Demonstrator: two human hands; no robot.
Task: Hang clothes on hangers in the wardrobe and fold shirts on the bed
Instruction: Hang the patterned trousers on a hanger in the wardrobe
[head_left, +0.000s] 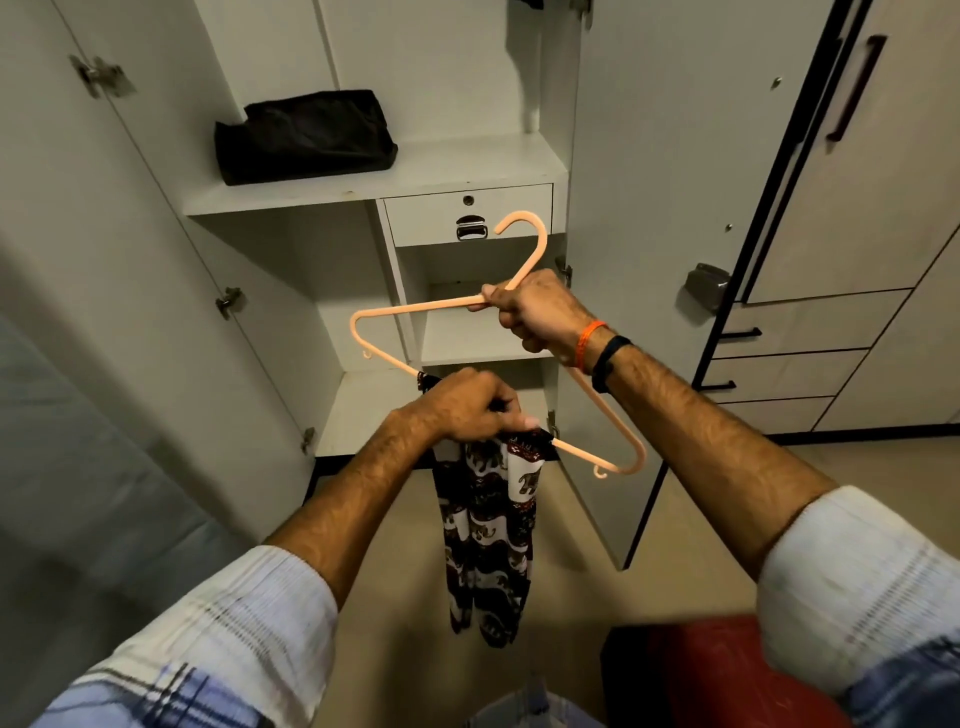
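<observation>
A peach plastic hanger (415, 307) is held out in front of the open wardrobe (457, 171). My right hand (535, 312) grips it at the neck, just below the hook. A dark patterned garment with white elephant prints (488, 535) is draped over the hanger's bottom bar and hangs down towards the floor. My left hand (467, 408) grips the garment where it folds over that bar. The bar's middle is hidden under this hand and the cloth.
A folded black item (306, 136) lies on the wardrobe shelf above a locked drawer (467, 213). Wardrobe doors stand open on both sides. More cupboards and drawers (810, 338) are to the right. A red and black object (727, 670) sits at the lower right, the bed (62, 467) at left.
</observation>
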